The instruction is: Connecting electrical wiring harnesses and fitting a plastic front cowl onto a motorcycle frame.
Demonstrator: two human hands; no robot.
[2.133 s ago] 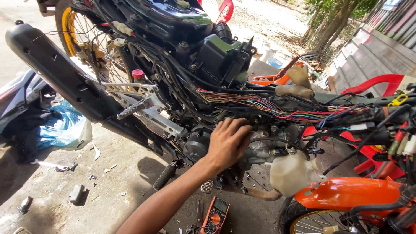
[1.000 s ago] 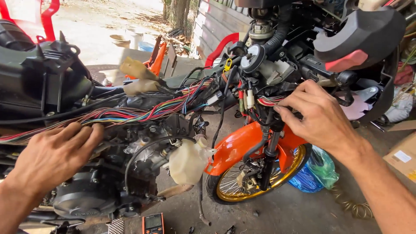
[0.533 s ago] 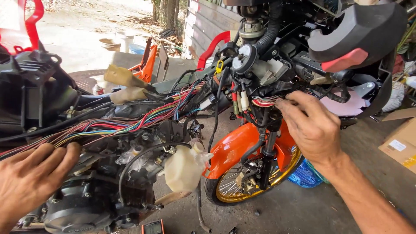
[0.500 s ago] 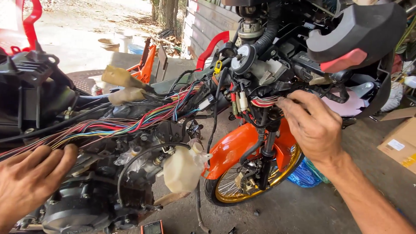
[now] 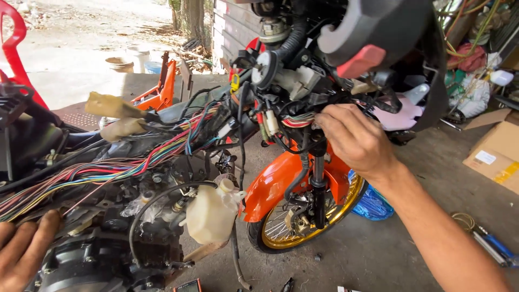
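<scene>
Multicoloured wiring harness [image 5: 108, 170] lies exposed along the stripped motorcycle frame, unrouted, while the right hand [image 5: 354, 140] pinches a wire bundle [image 5: 297, 120] at the steering head, apparently mid-connection, and the left hand [image 5: 21, 254] rests open on the engine [image 5: 102, 265].

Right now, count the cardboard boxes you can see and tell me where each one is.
1. A cardboard box sits on the concrete floor at the far right, behind the right hand; the frame edge cuts it off, so more may lie out of view.
</scene>
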